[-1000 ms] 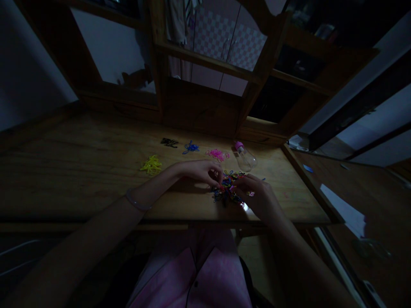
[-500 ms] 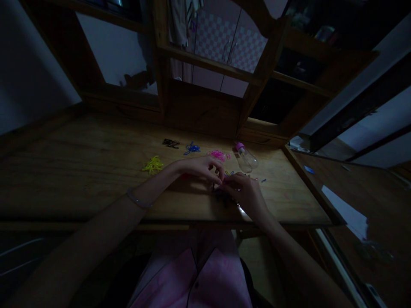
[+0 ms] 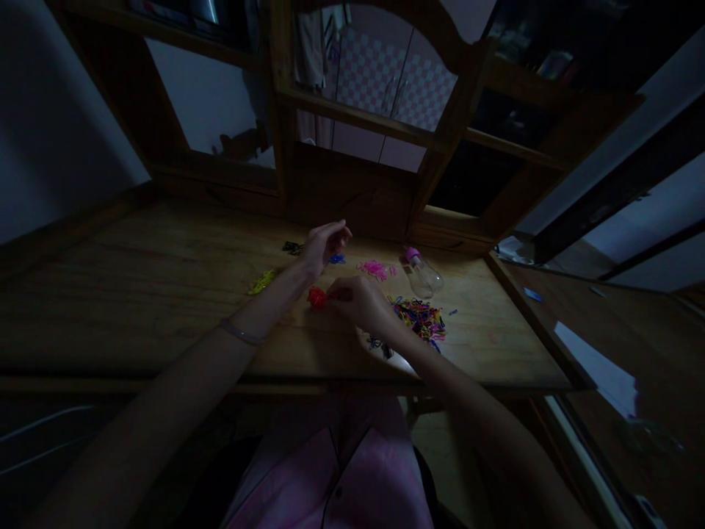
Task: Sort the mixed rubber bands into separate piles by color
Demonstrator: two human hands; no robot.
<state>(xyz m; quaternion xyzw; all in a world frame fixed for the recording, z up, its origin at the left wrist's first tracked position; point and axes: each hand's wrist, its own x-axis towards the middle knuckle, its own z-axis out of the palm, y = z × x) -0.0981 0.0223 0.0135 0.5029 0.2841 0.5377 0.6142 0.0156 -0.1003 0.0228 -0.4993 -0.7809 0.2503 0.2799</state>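
Small coloured loops that look like rubber bands lie sorted by colour on a wooden desk. My right hand [image 3: 355, 297] reaches left across the desk, its fingertips pinched together at the edge of the red bands [image 3: 316, 297]. Over the blue bands [image 3: 337, 259] hovers my left hand [image 3: 326, 244], fingers bent inward; anything held there is hidden. My left hand and wrist partly cover the blue bands and the black bands [image 3: 291, 247]. Beside my right forearm spreads a mixed pile of many-coloured bands [image 3: 421, 317].
Pink bands [image 3: 374, 270] lie near a clear bulb-shaped bottle [image 3: 427, 281] with a pink cap, tipped on its side. Yellow bands [image 3: 261, 282] sit left of my left forearm. A wooden hutch [image 3: 352, 180] with a mirror rises along the desk's back.
Both hands have left the mixed pile, uncovering it. My left hand has moved up and left over the blue bands; my right hand has moved left to the red bands.
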